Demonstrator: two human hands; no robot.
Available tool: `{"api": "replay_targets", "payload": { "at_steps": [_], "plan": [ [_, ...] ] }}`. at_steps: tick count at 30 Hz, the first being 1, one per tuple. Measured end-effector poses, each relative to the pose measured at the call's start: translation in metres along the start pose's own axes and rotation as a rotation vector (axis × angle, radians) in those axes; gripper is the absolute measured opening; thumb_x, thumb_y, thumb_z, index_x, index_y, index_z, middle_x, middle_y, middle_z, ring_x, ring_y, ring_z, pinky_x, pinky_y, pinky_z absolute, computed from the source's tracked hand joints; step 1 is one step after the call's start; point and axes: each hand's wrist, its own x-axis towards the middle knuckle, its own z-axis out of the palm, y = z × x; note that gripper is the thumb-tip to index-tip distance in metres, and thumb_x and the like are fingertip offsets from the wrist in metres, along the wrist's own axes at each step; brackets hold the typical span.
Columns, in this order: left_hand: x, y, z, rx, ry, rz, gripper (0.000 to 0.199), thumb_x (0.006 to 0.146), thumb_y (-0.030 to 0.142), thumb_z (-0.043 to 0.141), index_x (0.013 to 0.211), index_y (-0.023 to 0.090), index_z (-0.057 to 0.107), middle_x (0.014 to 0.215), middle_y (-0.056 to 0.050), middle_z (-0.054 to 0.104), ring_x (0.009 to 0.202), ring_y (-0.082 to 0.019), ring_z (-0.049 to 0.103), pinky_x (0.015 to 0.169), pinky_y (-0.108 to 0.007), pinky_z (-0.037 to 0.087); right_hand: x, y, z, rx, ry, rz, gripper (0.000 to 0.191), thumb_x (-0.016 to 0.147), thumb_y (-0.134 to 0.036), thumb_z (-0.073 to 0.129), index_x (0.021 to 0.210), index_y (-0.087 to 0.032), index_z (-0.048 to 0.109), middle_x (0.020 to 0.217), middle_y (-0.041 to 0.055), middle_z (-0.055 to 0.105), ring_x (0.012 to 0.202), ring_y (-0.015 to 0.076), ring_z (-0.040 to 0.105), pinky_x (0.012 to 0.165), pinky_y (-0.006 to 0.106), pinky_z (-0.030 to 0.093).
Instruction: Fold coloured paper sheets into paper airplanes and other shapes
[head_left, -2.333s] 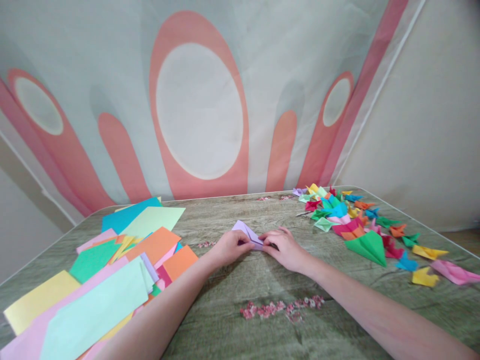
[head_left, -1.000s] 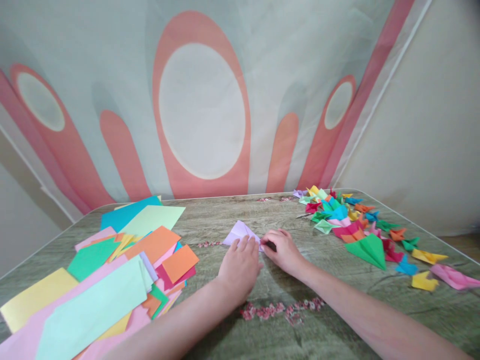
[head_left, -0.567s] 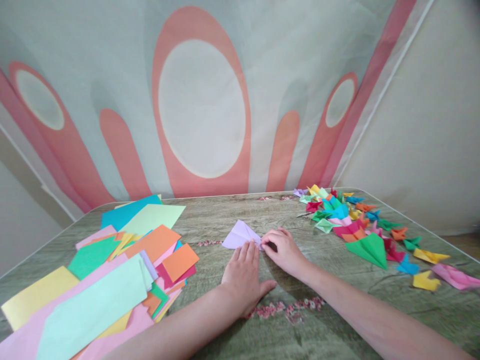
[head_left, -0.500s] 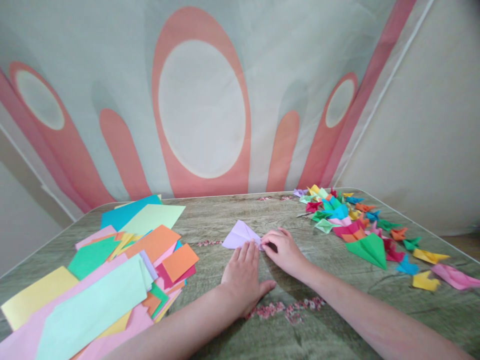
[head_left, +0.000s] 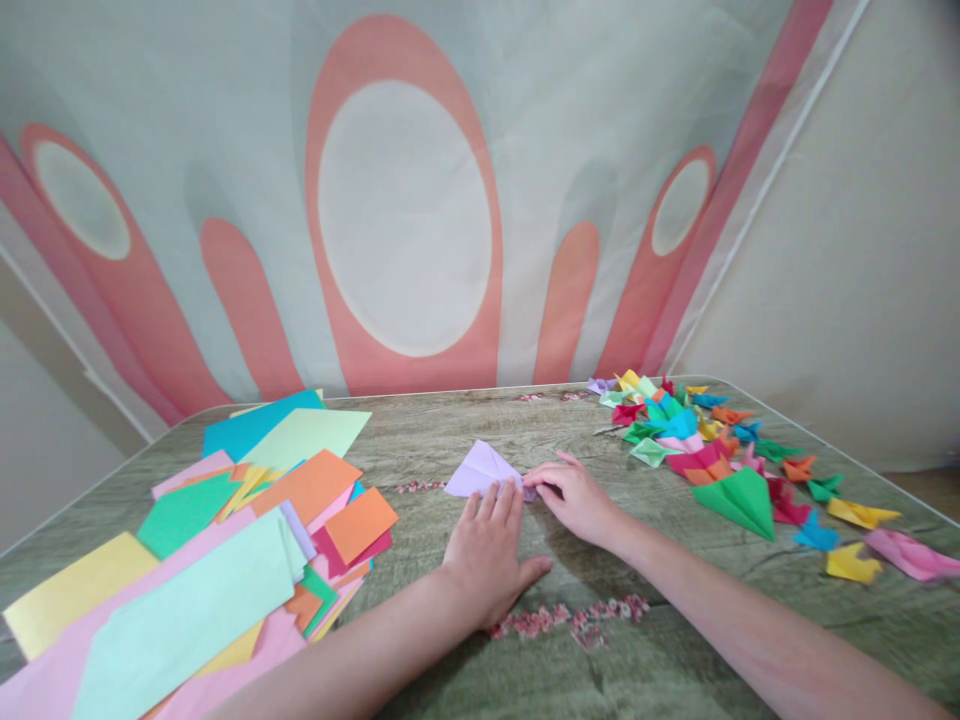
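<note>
A folded light purple paper [head_left: 478, 469] lies on the table in front of me, its creased triangular part pointing away and to the left. My left hand [head_left: 491, 548] lies flat, its fingertips pressing on the paper's near edge and its thumb stretched out to the right. At the paper's right end, my right hand [head_left: 574, 502] has its thumb and fingertips closed on the corner. The fingers of both hands cover that lower right part, so its exact fold is hidden.
A loose pile of coloured paper sheets, with a pale green sheet [head_left: 187, 610] near the top, covers the left side. Many small folded paper shapes lie at the right, among them a large green one [head_left: 739, 503]. The wood-patterned table [head_left: 420, 430] meets a printed cloth [head_left: 405, 370] behind.
My right hand's fingers have shifted slightly to the right along the paper's corner. The left hand stays pressed in nearly the same spot, and the paper has hardly moved.
</note>
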Motion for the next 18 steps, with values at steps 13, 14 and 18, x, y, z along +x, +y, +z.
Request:
{"api": "replay_targets", "payload": {
  "at_steps": [13, 14, 18],
  "plan": [
    [0.0014, -0.0013, -0.0006, -0.012, -0.003, 0.025, 0.074, 0.085, 0.063, 0.019, 0.140, 0.014, 0.027, 0.147, -0.010, 0.022, 0.134, -0.031, 0.019, 0.106, -0.052, 0.019, -0.0006, 0.0028, -0.0009, -0.067, -0.015, -0.084, 0.039, 0.077, -0.002, 0.043, 0.090, -0.028, 0.069, 0.098, -0.0012, 0.069, 0.091, 0.0135, 0.061, 0.104, 0.046, 0.018],
    [0.0012, -0.0025, -0.0012, -0.017, -0.015, 0.034, 0.074, 0.085, 0.063, 0.017, 0.140, 0.015, 0.025, 0.147, -0.009, 0.021, 0.134, -0.031, 0.018, 0.106, -0.053, 0.019, -0.0005, 0.0029, -0.0009, -0.071, -0.012, -0.083, 0.039, 0.077, -0.002, 0.042, 0.091, -0.028, 0.069, 0.097, -0.0010, 0.069, 0.090, 0.0136, 0.061, 0.104, 0.047, 0.018],
    [0.0000, -0.0070, -0.0026, -0.044, -0.049, 0.065, 0.075, 0.085, 0.064, 0.015, 0.142, 0.015, 0.020, 0.148, -0.008, 0.018, 0.135, -0.031, 0.015, 0.106, -0.055, 0.018, -0.0001, 0.0031, -0.0001, -0.084, -0.005, -0.085, 0.038, 0.076, -0.002, 0.042, 0.088, -0.026, 0.069, 0.096, -0.0012, 0.069, 0.091, 0.0134, 0.061, 0.104, 0.046, 0.018]
  ]
}}
